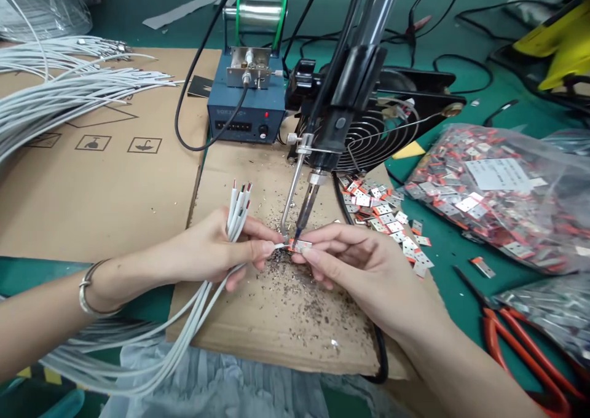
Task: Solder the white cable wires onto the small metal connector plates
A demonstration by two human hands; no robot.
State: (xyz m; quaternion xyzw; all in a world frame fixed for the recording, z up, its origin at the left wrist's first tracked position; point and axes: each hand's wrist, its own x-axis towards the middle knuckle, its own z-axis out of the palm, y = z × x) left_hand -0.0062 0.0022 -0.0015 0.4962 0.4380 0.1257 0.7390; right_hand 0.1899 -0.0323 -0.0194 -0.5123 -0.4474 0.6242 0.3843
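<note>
My left hand [239, 252] is closed around several white cables [237, 212], and its thumb and finger pinch the end of one cable [279, 246]. Between the thumb and fingers of my right hand [350, 261] is a small metal connector [302, 244] with orange on it. The cable end meets the connector's left side. Above them, the tip of a mounted soldering iron [306, 209] reaches down to the connector. A thin metal feed tube [292, 193] ends just left of the iron tip. The exact contact at the joint is too small to tell.
Loose connectors [382, 212] lie on the cardboard [239, 319] behind my right hand. A blue solder feeder [246, 107] and a black fan [373, 135] stand behind. At right are a connector bag [498, 197] and red-handled pliers [520, 350]; white cable bundles [83, 92] lie left.
</note>
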